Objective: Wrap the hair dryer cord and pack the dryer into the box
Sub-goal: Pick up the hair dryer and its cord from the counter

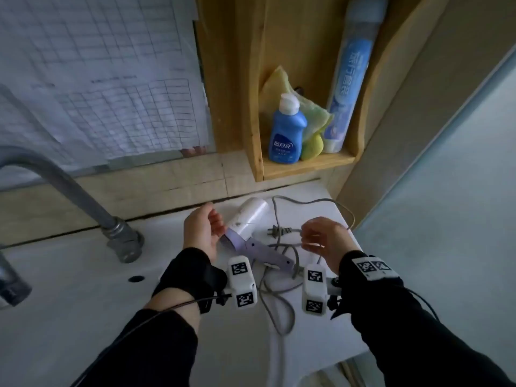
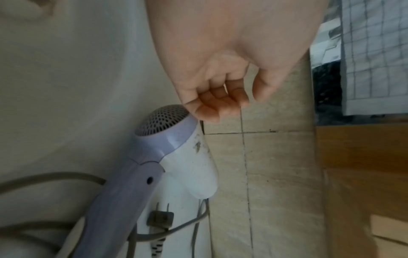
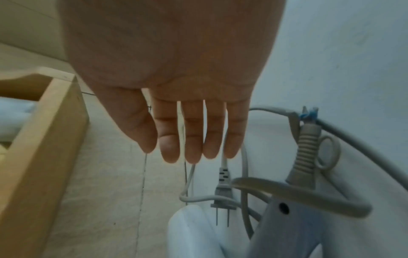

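Dryer (image 1: 252,236) btwn hands, L hand (image 1: 201,229) beside barrel, R hand (image 1: 325,241) over cord (image 1: 275,303)

A wooden shelf (image 1: 307,166) at one o'clock held a blue bottle (image 1: 286,129), yellow-green cloths (image 1: 312,127) and a tall blue tube (image 1: 349,79). A metal tap (image 1: 83,196) stood at nine o'clock; gridded paper sheets (image 1: 97,79) hung at eleven.
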{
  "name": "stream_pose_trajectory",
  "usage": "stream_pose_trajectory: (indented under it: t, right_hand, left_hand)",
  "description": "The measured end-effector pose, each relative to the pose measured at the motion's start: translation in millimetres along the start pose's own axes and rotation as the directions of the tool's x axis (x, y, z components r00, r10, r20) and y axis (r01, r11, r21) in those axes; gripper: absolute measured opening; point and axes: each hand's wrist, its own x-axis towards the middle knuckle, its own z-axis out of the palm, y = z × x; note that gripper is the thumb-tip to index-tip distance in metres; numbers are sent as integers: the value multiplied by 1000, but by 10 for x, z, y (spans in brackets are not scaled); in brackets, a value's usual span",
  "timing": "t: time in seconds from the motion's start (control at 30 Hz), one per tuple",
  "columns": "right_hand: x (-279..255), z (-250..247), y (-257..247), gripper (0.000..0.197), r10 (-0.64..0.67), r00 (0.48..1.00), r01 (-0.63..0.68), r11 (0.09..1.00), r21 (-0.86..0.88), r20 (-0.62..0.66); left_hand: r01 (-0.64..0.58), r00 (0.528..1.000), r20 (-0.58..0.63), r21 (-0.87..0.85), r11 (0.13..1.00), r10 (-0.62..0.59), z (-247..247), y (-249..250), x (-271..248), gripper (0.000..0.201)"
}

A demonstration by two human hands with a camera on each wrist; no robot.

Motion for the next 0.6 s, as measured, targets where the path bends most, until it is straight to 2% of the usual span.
stream_pose_trajectory:
  t: [0.1, 0.2, 0.3, 0.43, 0.6]
  right_hand:
    - [98, -7, 30, 13, 15, 1000, -17, 997, -78, -14]
    - [159, 15, 90, 11, 38, 999, -39, 989, -141, -8]
    - [208, 40, 124, 10, 61, 998, -61, 979, -193, -3]
    - [250, 100, 165, 11, 67, 998, -66, 968, -244, -6]
    - [266, 159, 191, 14, 47, 999, -36, 931, -362, 22]
  left_hand:
    - [-86, 995, -41, 188, 978, 95, 4, -43, 127, 27]
    - [-143, 988, -1, 375, 916, 155, -16, -95, 225, 25]
    - [-172, 985, 59, 482, 859, 164, -22, -129, 285, 24]
    - [-179, 981, 171, 634, 752, 90, -4, -195, 315, 44]
    - [-170, 979, 202, 847, 504, -10, -20, -284, 338, 79]
